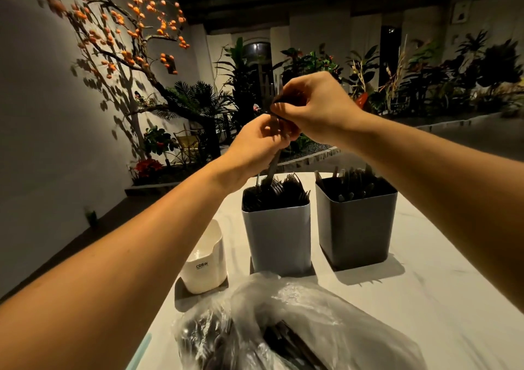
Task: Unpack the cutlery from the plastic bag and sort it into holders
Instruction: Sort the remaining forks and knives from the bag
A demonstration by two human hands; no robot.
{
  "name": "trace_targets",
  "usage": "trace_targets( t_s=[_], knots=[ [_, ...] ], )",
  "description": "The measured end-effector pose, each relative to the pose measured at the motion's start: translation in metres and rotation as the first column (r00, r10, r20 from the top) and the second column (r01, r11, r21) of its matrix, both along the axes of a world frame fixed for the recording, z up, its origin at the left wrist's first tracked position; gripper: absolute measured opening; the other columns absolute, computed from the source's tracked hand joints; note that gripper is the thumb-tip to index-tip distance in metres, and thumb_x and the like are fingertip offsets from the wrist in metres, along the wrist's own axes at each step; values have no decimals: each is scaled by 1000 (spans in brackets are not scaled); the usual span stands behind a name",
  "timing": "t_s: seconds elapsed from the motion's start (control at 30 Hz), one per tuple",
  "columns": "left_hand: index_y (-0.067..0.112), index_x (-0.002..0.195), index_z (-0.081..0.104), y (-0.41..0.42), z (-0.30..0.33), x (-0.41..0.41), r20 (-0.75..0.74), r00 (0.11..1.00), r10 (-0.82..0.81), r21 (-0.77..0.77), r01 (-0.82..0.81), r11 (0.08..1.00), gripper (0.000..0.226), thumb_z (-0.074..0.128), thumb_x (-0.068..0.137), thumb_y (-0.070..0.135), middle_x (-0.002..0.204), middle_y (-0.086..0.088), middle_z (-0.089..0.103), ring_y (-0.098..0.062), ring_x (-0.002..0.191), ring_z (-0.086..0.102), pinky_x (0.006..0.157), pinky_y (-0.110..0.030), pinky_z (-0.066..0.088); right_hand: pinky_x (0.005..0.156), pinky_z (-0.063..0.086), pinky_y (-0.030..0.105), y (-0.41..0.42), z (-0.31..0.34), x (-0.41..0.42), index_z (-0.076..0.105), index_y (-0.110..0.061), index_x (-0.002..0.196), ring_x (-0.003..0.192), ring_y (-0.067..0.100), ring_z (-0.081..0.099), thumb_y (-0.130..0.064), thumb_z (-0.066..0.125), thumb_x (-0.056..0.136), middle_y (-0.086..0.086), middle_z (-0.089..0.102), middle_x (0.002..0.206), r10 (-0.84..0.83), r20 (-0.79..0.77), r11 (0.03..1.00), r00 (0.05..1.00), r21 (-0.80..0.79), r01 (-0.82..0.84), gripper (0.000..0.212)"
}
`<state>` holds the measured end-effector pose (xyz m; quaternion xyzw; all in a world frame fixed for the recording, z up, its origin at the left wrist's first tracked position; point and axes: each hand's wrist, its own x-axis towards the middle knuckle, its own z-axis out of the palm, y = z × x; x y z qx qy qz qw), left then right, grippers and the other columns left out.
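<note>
Raised above the holders, my left hand [259,143] and my right hand [310,106] both grip a small bundle of forks [273,160]; tines stick up between the fingers and the handles point down toward the light grey holder [276,239]. That holder is packed with dark forks. To its right stands a dark grey holder [355,228] with several cutlery handles in it. A small white holder [205,262] sits at the left. The clear plastic bag [289,324] with dark cutlery inside lies at the table's near edge.
The white table [442,299] stretches to the right and back. A pale green strip [140,350] lies at the near left edge. Beyond the table are a planted bed with green plants [425,86] and a tree with orange fruit [127,43] against the wall.
</note>
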<state>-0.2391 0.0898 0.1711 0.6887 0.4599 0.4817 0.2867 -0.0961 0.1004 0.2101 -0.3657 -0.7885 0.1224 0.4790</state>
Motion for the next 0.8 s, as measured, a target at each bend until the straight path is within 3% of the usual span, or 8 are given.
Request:
trace_targets(
  t_s=[0.07,0.17,0.3,0.4,0.47,0.57,0.7,0.8],
  knots=[
    [17,111,66,1,-7,-3,4,1000,-23,19,22,1000,19,65,95,5,98,2,73,-7,94,69,79,-17,55,81,58,25,4,-3,2,71,-25,92,85,3,66,-23,69,92,-10,69,87,-22,51,1000,998,-2,22,3],
    [13,111,68,2,-16,-6,33,998,-61,22,60,998,18,62,96,5,99,-7,75,-20,98,72,84,-26,59,74,58,23,5,-6,0,72,-23,93,81,5,68,-22,68,92,-7,71,89,-11,78,999,997,-43,14,4],
    [5,107,66,6,-23,-3,65,993,-99,-36,101,994,13,55,100,4,95,-9,74,-19,95,72,87,-31,60,62,55,15,8,-5,1,73,-23,91,70,3,70,-24,69,92,-5,73,85,-11,147,994,989,-106,27,4],
    [12,102,70,9,-32,-6,-123,990,-62,-22,60,998,14,57,102,16,96,-3,77,-10,100,71,95,-24,52,74,58,23,13,-13,2,74,-18,95,86,3,68,-28,68,92,-3,73,92,-19,203,989,979,-141,48,11],
    [14,97,74,10,-39,-9,-235,972,-25,-12,23,1000,21,56,102,23,98,0,77,-10,101,70,95,-22,48,63,54,19,15,-21,2,73,-17,96,82,6,67,-29,67,93,-2,72,91,4,211,979,977,-199,39,14],
    [12,98,76,10,-47,-10,-359,933,27,-26,-39,999,30,52,104,29,100,-1,74,-18,99,65,89,-32,48,55,39,11,16,-26,1,71,-21,92,72,2,61,-31,67,93,-9,67,82,-15,301,983,954,-169,68,11],
    [8,99,75,10,-51,-10,-433,896,103,65,-83,994,25,58,100,27,97,-11,71,-27,93,65,85,-42,54,51,36,10,15,-30,-1,69,-23,90,68,0,57,-32,66,93,-10,65,80,-27,357,982,934,-165,91,11],
    [6,102,67,9,-56,-14,-434,896,88,39,-79,996,17,64,91,19,91,-17,68,-22,75,60,71,-39,52,45,40,11,15,-43,-3,65,-22,92,60,4,60,-30,65,95,-3,67,82,-3,441,976,898,-195,99,8]
  ],
)
